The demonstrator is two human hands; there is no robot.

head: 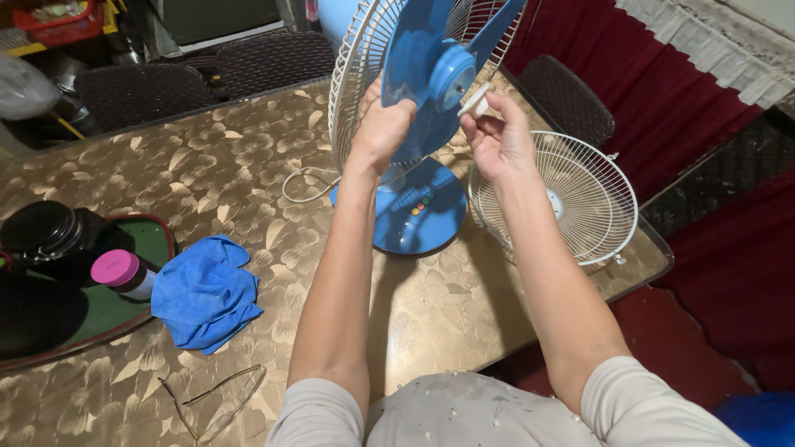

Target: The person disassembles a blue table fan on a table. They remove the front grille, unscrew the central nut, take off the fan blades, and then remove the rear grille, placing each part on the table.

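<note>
Cloth (pixel 205 291), glasses (pixel 217 403) left; grille (pixel 556 199) right.

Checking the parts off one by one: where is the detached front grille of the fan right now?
In the head view the white front grille lies flat on the table near its right edge, just right of the fan's blue base and under the right hand.

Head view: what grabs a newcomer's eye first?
The blue fan at top centre, front guard off: the left hand grips a blade while the right hand holds a small white cap at the hub. The detached white grille lies right of the base; a blue cloth lies left.
</note>
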